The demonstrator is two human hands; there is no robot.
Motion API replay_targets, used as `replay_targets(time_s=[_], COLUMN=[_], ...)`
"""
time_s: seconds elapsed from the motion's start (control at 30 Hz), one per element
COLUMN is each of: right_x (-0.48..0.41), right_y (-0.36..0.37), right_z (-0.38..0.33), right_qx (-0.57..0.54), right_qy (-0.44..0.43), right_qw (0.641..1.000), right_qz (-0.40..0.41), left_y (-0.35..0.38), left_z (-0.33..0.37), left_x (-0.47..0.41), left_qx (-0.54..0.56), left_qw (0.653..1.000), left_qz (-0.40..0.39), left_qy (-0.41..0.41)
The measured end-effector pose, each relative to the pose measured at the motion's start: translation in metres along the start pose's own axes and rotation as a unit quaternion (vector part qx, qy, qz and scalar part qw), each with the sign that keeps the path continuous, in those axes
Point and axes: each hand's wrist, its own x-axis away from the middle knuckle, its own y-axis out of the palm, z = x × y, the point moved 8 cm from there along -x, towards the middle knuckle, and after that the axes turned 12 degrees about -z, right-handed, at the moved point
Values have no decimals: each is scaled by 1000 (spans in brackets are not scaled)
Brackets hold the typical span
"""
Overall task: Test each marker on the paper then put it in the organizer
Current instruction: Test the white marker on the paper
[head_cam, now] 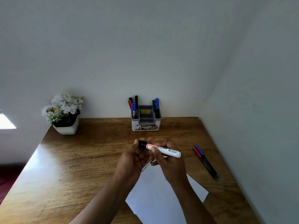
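Whiteboard marker [163, 150]: held above paper [161, 196]; right hand [168, 162] grip closed on barrel, left hand [135, 156] grip closed on black cap. Risk: cap half-seated, tip dries in organizer [146, 125].

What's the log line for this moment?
hands: both on marker | cap: left hand | organizer: partly filled | table: two markers left

Glossy grained wood table [80, 167], matt white paper [161, 199], smooth plastic marker [168, 151] and organizer [146, 126].
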Motion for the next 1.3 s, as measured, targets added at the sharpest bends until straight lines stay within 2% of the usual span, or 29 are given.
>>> replay_targets(time_s=[0.17,0.3,0.37,0.5,0.63,0.77,0.87,0.97,1.07,1.17,1.3], right_x=[3,3,3,2,-3,-16,-26,-57,-108,-154,-190], right_y=[0,6,14,19,4,0,-3,-27,-57,-72,-62], right_z=[-14,-7,3,16,26,32,34,36,41,41,50], right_qx=[-41,-15,-25,-193,-260,-169,-135,-110,-34,101,202], right_qy=[-6,40,93,178,254,284,300,289,234,168,134], right_qw=[999,998,995,956,916,916,907,933,970,980,970], right_qz=[31,37,-6,-130,-167,-229,-263,-182,-50,20,14], left_y=[13,7,-2,-13,-26,-15,-12,-34,-55,-63,-55], left_z=[3,0,-3,3,18,26,38,50,55,48,38], left_x=[3,-5,-11,-25,-39,-48,-52,-69,-90,-115,-133], left_qx=[-26,1,35,45,-40,-155,-225,-274,-337,-394,-435], left_qw=[997,997,997,997,996,982,962,945,922,909,896], left_qz=[-21,-14,-6,-2,1,-46,-41,55,137,107,57], left_qy=[70,77,68,67,77,98,147,167,129,82,72])
